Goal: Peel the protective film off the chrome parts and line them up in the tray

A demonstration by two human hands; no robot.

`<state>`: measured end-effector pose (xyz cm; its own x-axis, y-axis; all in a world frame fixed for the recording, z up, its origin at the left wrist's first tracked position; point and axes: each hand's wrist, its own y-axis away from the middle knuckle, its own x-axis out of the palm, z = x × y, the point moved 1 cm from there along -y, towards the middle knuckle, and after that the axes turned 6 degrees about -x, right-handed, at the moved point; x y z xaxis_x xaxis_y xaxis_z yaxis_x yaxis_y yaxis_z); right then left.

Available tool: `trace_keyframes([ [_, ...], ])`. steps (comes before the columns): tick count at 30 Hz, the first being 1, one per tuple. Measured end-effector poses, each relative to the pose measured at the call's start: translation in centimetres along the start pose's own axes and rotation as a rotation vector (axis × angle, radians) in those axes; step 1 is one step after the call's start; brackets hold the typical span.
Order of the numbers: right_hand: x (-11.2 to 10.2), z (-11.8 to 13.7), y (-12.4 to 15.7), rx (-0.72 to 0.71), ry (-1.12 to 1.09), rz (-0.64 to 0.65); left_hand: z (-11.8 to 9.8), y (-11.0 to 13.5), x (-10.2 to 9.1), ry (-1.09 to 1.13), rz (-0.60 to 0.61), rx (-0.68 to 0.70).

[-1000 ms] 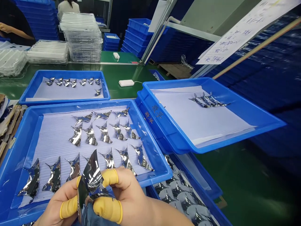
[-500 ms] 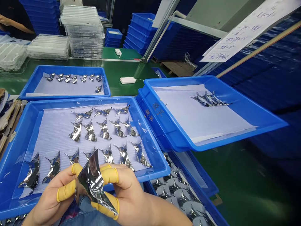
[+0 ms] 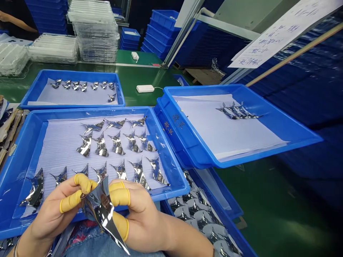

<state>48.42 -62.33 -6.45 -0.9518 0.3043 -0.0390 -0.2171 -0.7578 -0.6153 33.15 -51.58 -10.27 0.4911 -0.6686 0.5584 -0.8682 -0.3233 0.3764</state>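
A shiny chrome-like curved piece with pointed corners (image 3: 103,210) is held up between both hands, close to my body. My left hand (image 3: 53,210) pinches its left corner with fingers in yellow finger cots. My right hand (image 3: 142,212), also in yellow finger cots, grips its right side between thumb and fingers. Just beyond the hands is a blue tray (image 3: 24,142) lined with white paper. Similar shiny pieces (image 3: 117,143) lie on the paper in three rows, and my hands partly cover the front row.
Behind stands a smaller blue tray (image 3: 122,89) with small shiny parts. Stacked blue trays (image 3: 198,150) at right hold several pieces. Lower right, another tray (image 3: 235,235) is full of pieces. Clear plastic trays (image 3: 93,35) are piled at the back. A person's arm (image 3: 16,21) shows upper left.
The shiny piece has turned and tilted in my hands, its lower tip now lower. My left fingers have shifted up to its left corner. The view has moved slightly.
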Motion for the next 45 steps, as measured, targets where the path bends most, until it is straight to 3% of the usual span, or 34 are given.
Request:
trace_keyframes([
  [13, -0.2, -0.1, 0.0, -0.088, 0.116, 0.073, -2.8, -0.7, 0.8, -0.095, -0.066, 0.081],
  [22, -0.5, 0.0, 0.1, -0.026, 0.081, 0.073, -3.6, -1.0, 1.5, -0.1, -0.063, 0.105],
  [27, -1.1, 0.3, 0.0, 0.118, -0.004, 0.007, -2.4, -0.6, 1.4, -0.107, -0.037, 0.051],
  [32, -1.0, 0.4, 0.0, 0.35, -0.284, -0.083, -0.8, 0.3, 0.8, -0.079, 0.062, -0.06],
  [39, -0.8, -0.5, 0.5, 0.607, -0.524, -0.205, -0.8, 1.6, 1.4, -0.061, 0.051, -0.095],
  [45, -0.7, -0.9, 0.4, 0.642, -0.631, -0.256, -0.9, 1.9, 2.0, -0.05, 0.048, -0.105],
])
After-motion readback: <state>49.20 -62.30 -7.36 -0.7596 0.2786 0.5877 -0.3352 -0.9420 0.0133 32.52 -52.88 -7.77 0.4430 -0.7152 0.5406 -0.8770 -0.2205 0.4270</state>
